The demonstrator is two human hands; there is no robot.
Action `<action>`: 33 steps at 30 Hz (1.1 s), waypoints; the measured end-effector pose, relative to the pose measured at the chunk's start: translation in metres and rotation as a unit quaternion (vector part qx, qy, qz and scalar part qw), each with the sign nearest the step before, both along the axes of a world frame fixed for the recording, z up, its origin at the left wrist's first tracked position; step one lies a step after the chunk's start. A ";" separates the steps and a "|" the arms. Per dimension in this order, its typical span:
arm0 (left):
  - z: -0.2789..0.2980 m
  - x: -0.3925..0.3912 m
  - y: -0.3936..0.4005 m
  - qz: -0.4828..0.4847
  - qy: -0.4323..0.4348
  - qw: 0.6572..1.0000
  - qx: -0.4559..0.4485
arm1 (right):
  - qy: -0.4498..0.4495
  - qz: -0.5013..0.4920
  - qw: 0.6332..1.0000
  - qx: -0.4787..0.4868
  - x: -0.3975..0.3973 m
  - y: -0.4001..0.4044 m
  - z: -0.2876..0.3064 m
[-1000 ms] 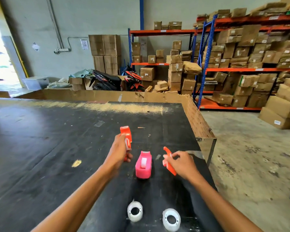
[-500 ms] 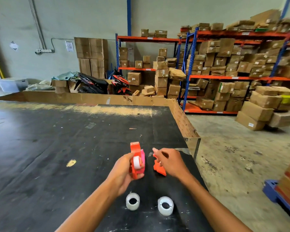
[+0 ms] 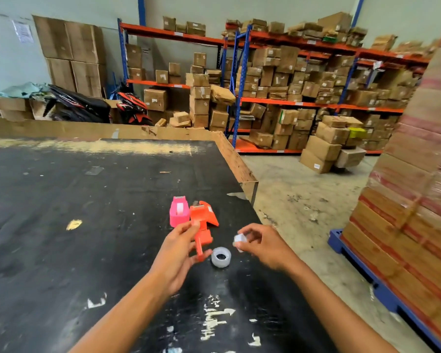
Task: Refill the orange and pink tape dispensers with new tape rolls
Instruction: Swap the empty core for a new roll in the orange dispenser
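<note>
nearest the camera, the left hand point(image 3: 177, 253) pinches the opened orange dispenser point(image 3: 203, 231) between thumb and curled fingers, its loose side piece hanging toward the person. the right hand point(image 3: 261, 244) is closed lightly round a small whitish roll point(image 3: 239, 241), blurred, probably a new tape roll. between the hands a second tape roll point(image 3: 221, 256) lies flat on the black table point(image 3: 87, 200), hole up. this looks like the loading step: next the held roll must be seated on the orange body's hub, hole lined up with it. the orange dispenser's long axis runs away from the person, cutter end far. just beyond, touching it, the pink dispenser point(image 3: 179, 211) stands likewise, untouched.
</note>
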State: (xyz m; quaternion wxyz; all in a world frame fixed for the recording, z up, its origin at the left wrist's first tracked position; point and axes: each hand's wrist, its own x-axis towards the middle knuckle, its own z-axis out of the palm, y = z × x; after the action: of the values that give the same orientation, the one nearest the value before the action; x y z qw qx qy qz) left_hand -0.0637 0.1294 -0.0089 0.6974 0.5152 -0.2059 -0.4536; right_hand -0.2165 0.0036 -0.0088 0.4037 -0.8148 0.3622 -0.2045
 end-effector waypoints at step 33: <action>-0.006 0.015 0.082 -0.014 -0.071 0.997 0.027 | -0.146 0.161 0.956 0.196 0.026 0.089 0.011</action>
State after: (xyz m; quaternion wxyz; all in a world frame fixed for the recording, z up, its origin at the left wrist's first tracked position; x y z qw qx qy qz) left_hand -0.0492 0.2112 -0.0149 0.6603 0.5619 -0.2500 -0.4310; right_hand -0.1902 0.0923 0.0023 0.6313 -0.7289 0.1961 -0.1783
